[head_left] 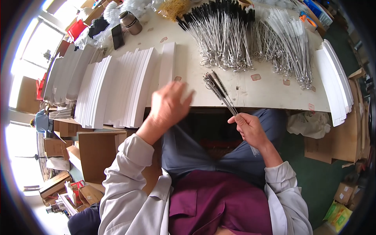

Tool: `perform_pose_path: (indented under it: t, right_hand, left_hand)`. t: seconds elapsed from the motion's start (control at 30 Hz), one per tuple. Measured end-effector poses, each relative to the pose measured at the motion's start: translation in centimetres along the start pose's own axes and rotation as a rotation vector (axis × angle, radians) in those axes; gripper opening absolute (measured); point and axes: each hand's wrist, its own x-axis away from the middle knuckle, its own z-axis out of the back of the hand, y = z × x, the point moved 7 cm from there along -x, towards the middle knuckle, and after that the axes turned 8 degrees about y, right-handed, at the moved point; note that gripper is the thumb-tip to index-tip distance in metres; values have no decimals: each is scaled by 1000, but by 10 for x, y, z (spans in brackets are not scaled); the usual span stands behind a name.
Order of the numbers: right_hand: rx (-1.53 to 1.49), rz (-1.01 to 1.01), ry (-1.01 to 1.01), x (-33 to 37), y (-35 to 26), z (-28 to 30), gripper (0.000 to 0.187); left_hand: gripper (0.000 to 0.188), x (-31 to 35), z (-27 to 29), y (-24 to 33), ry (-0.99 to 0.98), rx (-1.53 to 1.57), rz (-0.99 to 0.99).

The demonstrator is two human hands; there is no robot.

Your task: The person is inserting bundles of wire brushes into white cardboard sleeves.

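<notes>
Brushes, black-bristled and silvery-stemmed, sit pinched in the right grip; the blurred left grip is spread.

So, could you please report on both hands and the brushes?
Right hand holding thin wire brushes, bristle ends over the table. Left hand blurred, grip unclear, near a white carton. No obstruction visible between hands.

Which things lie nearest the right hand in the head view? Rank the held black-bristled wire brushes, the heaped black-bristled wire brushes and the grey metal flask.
From the right hand:
1. Held black-bristled wire brushes: in its grip.
2. Heaped black-bristled wire brushes: on the table, ahead.
3. Grey metal flask: far side, left.
</notes>
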Motion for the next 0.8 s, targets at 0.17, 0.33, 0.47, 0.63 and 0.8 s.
perform_pose_path:
  t: [0.17, 0.33, 0.47, 0.63, 0.8]
  right_hand:
    - [92, -16, 17, 3, 1, -8, 37]
    - [123, 41, 16, 3, 6, -17, 38]
    - [125, 17, -4, 15, -3, -20, 37]
    - [-17, -131, -143, 38, -9, -35, 37]
    - [22, -148, -255, 51, -9, -49, 37]
  left_hand:
    - [56, 18, -4, -68, -417, -387, 503]
    - [47, 24, -14, -85, -443, -188, 668]
    - [35, 38, -18, -92, -399, 702, 1160]
    - [32, 52, -37, -87, -72, 1297, 1380]
    - [43, 42, -31, -80, 173, 1384, 1301]
